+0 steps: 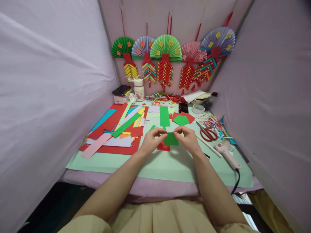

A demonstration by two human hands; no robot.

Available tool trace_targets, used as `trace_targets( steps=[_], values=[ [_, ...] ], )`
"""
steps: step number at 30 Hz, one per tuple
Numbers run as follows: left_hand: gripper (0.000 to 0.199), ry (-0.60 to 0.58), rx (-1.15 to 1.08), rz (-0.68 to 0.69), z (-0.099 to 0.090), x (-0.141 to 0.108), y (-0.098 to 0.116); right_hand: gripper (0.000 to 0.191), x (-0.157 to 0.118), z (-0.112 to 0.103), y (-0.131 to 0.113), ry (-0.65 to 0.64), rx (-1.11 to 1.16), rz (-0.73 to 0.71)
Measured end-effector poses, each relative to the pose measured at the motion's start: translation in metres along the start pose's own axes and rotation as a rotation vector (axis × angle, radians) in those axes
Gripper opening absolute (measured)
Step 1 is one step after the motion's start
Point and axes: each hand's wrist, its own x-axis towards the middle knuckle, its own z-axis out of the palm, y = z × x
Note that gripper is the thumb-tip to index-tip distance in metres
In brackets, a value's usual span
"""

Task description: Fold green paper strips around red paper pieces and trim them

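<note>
Cloth walls (pixel 55 48) flank you at 9 and 3; the table (pixel 165 186) spans between, mint sheet (pixel 116 163) on top, likely as a clean work face. Fans (pixel 166 48) hang in a row at 12, up high, which keeps them out of your hands' way. Papers (pixel 122 149) sit in a loose pile at 9, colours overlapping but showing, presumably for quick picking. Your left hand (pixel 153 139) and right hand (pixel 188 138) are over mid-table. Glue gun (pixel 227 153) lies between 3 and 4, handle toward you, probably parked for your right. Scissors (pixel 208 134) at 3, inside the gun, loops your way: same logic. Strip (pixel 165 116), green, flat at 12, just past your fingertips. Card (pixel 171 139), also green, is at clock centre, between your hands, overlapping a red piece (pixel 163 147) in view; can't tell if they touch. Left thumb and index pinch its upper left corner, right thumb and index its upper right: two-point hold, I'd say to keep it square.
</note>
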Motion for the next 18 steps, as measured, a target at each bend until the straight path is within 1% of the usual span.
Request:
trace_targets(
  steps=[4, 8, 12, 15, 18],
  values=[
    [0.015, 0.068, 0.020, 0.024, 0.006, -0.004, -0.004, 0.004, 0.000, 0.004, 0.003, -0.002, -0.025, -0.035],
    [0.012, 0.046, 0.105, 0.081, 0.008, -0.007, 0.001, 0.004, -0.002, 0.010, 0.002, -0.030, -0.064, -0.076],
    [0.011, 0.005, 0.149, 0.119, 0.009, -0.009, 0.007, 0.006, -0.004, 0.013, 0.001, -0.051, -0.081, -0.074],
    [0.012, 0.011, 0.164, 0.112, 0.005, -0.008, 0.007, 0.003, -0.003, 0.009, 0.002, -0.054, -0.111, -0.060],
    [0.012, 0.057, 0.140, 0.069, -0.002, -0.004, 0.003, 0.003, 0.000, 0.000, 0.006, 0.008, -0.132, -0.037]
  ],
)
